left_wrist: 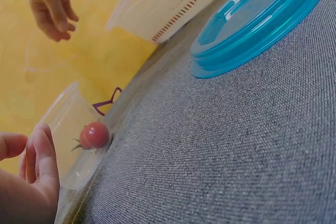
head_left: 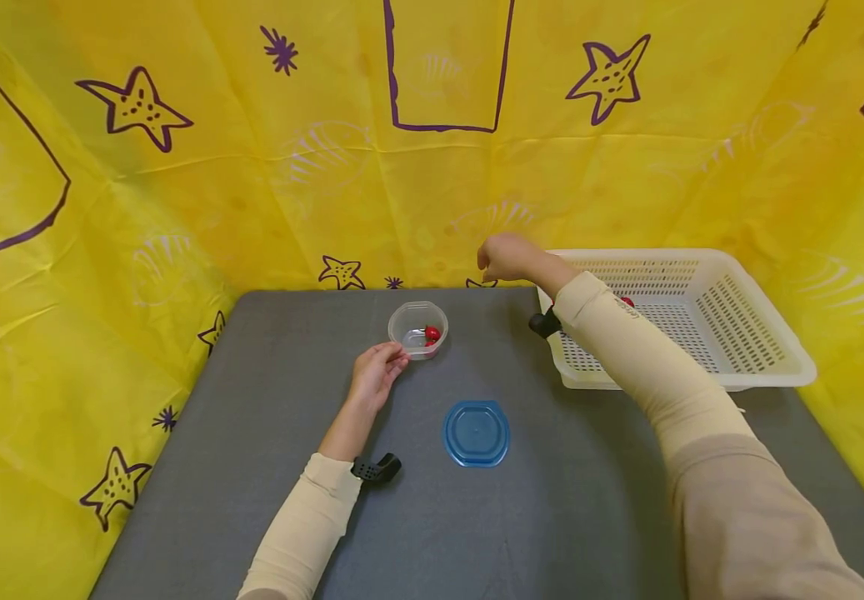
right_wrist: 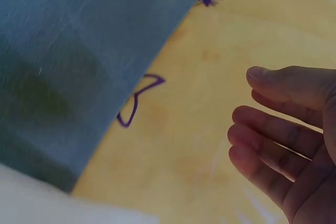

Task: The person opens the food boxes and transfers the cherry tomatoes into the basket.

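A small clear plastic container (head_left: 418,317) stands near the table's far edge, with red cherry tomatoes (left_wrist: 96,135) inside showing green stems. At its near-left rim my left hand (head_left: 377,377) pinches with thumb and fingertips. My right hand (head_left: 508,257) hovers beyond the far table edge, just left of the white basket (head_left: 765,342). Its fingers are loosely bent with nothing in them, as the right wrist view shows. Nearer to me, a round blue lid (head_left: 476,433) lies flat on the table.
The white slotted basket occupies the table's right side, partly covered by my right forearm. A bit of red (head_left: 627,302) shows inside it. A yellow patterned cloth (head_left: 432,200) hangs behind and beside the grey table (head_left: 252,400).
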{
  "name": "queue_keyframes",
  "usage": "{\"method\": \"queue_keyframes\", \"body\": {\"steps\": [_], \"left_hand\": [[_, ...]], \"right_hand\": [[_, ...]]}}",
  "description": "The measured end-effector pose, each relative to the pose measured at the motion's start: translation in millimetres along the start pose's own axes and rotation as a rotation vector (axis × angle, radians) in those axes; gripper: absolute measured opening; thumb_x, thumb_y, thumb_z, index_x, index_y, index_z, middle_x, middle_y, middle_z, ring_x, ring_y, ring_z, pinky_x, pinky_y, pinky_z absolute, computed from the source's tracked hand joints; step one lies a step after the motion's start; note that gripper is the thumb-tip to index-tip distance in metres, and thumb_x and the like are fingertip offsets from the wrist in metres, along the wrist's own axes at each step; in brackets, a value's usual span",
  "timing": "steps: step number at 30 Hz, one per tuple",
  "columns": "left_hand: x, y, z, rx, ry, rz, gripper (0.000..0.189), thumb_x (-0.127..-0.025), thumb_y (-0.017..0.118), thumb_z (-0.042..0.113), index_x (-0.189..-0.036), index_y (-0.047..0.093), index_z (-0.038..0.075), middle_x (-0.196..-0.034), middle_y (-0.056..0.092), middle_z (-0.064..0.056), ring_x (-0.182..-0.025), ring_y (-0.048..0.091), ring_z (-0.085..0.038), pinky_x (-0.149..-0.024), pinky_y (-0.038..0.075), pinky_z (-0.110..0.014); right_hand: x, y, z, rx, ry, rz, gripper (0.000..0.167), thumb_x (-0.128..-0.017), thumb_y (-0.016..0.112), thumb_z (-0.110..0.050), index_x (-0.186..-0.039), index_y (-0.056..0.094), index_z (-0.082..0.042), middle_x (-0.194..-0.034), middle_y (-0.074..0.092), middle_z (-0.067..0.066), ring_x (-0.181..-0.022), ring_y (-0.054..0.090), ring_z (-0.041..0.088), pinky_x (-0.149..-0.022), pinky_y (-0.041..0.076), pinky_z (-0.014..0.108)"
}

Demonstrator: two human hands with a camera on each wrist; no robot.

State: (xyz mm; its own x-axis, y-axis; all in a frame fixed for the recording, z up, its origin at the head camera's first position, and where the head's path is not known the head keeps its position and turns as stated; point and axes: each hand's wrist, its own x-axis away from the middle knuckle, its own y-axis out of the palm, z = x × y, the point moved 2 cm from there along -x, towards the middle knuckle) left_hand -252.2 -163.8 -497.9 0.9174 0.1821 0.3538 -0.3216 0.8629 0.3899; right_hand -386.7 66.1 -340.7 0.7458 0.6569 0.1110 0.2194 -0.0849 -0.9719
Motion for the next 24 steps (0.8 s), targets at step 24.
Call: {"method": "queue_keyframes", "body": {"steps": [24], "left_hand": [[1.8,-2.3,0.2,-0.008,0.005,0.0,0.004,-0.096,0.056,0.004,-0.096,0.058,0.001,-0.072,0.066,0.001,-0.066,0.066,-0.008,-0.067,0.056,-0.017]], "right_hand": [[-51.3,45.6,-47.3,-0.033,-0.093,-0.042,0.02,-0.082,0.07,-0.011,-0.099,0.072,0.0,-0.1,0.072,0.012,-0.09,0.062,0.028,-0.088,0.053,0.038]]}}
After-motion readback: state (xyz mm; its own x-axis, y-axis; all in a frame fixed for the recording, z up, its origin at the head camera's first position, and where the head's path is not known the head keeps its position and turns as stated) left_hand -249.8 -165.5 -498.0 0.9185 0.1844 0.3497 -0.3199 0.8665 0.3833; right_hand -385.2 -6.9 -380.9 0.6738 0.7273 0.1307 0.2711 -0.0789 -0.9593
